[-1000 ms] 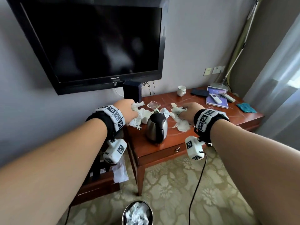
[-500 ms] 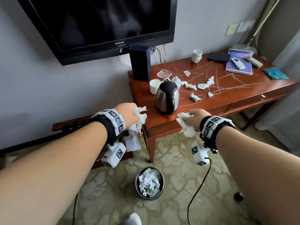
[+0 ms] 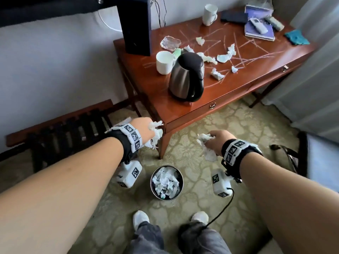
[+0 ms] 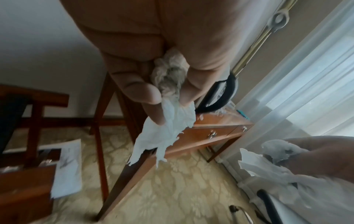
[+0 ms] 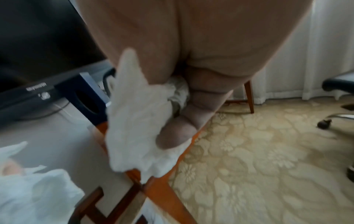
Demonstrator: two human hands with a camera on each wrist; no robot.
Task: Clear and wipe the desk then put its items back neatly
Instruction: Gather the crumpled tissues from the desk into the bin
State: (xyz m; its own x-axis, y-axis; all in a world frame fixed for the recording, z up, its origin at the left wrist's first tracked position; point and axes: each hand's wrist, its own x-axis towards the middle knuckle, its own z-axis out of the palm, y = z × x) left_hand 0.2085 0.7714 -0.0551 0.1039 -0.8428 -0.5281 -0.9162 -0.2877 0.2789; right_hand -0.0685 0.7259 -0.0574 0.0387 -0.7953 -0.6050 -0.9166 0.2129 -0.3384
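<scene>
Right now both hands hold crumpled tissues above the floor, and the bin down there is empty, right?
Not quite. The bin is already full of crumpled tissues, as the head view shows. The rest holds: the left hand and right hand each grip tissues above the floor.

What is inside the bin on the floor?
The bin is filled nearly to its rim with crumpled white tissues. A small greenish scrap shows at the near edge. Whatever lies beneath the top layer, and the bin's bottom, is covered.

Red-brown desk (image 3: 165,109), white tissue scraps (image 3: 222,57), beige floral carpet (image 3: 211,129).
</scene>
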